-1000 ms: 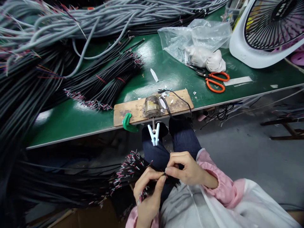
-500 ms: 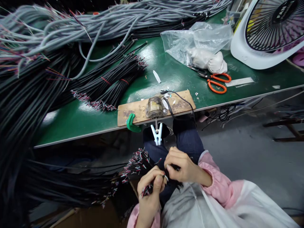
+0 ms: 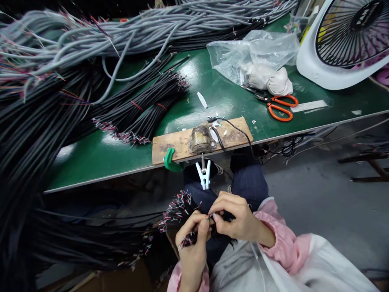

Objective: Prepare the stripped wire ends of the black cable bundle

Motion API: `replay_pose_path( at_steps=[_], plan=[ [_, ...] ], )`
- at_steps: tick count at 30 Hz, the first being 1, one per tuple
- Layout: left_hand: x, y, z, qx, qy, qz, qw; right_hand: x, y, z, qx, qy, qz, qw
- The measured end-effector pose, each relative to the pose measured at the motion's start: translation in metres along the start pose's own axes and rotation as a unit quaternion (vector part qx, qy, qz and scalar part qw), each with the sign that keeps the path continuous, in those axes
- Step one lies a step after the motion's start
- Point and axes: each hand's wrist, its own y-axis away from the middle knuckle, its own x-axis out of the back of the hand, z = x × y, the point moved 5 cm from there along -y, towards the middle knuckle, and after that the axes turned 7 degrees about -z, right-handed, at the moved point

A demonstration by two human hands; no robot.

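My left hand (image 3: 194, 239) is closed round several black cables, whose red and white wire ends (image 3: 187, 240) poke out of the fist. Thumb and forefinger of my right hand (image 3: 235, 213) pinch the tip of one black cable, right against the left fingertips. Beside the hands, over my lap, a thick bundle of black cables (image 3: 179, 207) shows its bared red, white and black wire ends. Just above hangs a light blue clothes peg (image 3: 204, 175) on the shaft of a small motor (image 3: 200, 139). The motor sits on a wooden board (image 3: 170, 147) at the table edge.
A green clamp (image 3: 170, 160) grips the board to the green table (image 3: 133, 164). Orange-handled scissors (image 3: 281, 106), a plastic bag (image 3: 227, 52) and a white fan (image 3: 316, 69) lie or stand to the right. Grey cables (image 3: 127, 36) and tied black cables (image 3: 146, 99) cover the left.
My right fingers have come in to the left fingertips, where both now meet at one cable tip. The pale curved piece seen there before no longer shows. The view has shifted slightly.
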Motion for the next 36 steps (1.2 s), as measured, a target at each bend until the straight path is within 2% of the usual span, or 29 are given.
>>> replay_pose_path(
  at_steps=[2, 5, 7, 9, 11, 13, 15, 18, 21, 25, 31, 34, 36],
  plan=[
    [-0.001, 0.0, 0.0, 0.005, 0.005, -0.012, 1.0, 0.0, -0.001, 0.002, 0.008, 0.024, 0.006, 1.0],
    [-0.004, 0.001, 0.001, 0.006, 0.022, -0.022, 0.999, 0.009, -0.002, 0.009, -0.03, 0.027, 0.053, 0.998],
    [-0.005, 0.0, 0.0, 0.013, 0.034, -0.012, 0.999, 0.013, -0.002, 0.013, -0.058, -0.015, 0.066, 0.996],
    [-0.005, 0.0, -0.001, 0.019, 0.039, -0.002, 0.999, 0.011, -0.002, 0.015, -0.061, -0.075, 0.041, 0.994],
    [-0.006, -0.001, -0.002, 0.017, 0.038, -0.005, 0.999, 0.006, -0.002, 0.014, -0.063, -0.122, 0.021, 0.99],
    [-0.008, -0.002, -0.003, 0.011, 0.041, -0.016, 0.999, 0.002, -0.001, 0.017, -0.087, -0.159, 0.033, 0.983],
    [-0.01, -0.004, -0.004, 0.006, 0.058, -0.031, 0.998, -0.005, 0.001, 0.023, -0.124, -0.218, 0.054, 0.967],
    [-0.015, -0.006, -0.005, 0.007, 0.1, -0.056, 0.993, -0.017, 0.003, 0.033, -0.172, -0.332, 0.057, 0.926],
    [-0.02, -0.007, -0.006, 0.012, 0.136, -0.069, 0.988, -0.023, 0.004, 0.04, -0.194, -0.384, 0.048, 0.901],
    [-0.021, -0.009, -0.007, 0.006, 0.164, -0.037, 0.986, -0.018, 0.004, 0.037, -0.176, -0.336, 0.053, 0.924],
    [-0.015, -0.009, -0.01, 0.014, 0.138, 0.021, 0.99, -0.011, 0.003, 0.019, -0.092, -0.153, 0.096, 0.979],
    [-0.01, -0.008, -0.013, 0.019, 0.126, 0.025, 0.992, -0.007, 0.0, 0.012, -0.054, -0.089, 0.092, 0.99],
    [-0.008, -0.009, -0.013, 0.022, 0.119, 0.028, 0.992, -0.003, -0.002, 0.011, -0.053, -0.072, 0.078, 0.993]
  ],
)
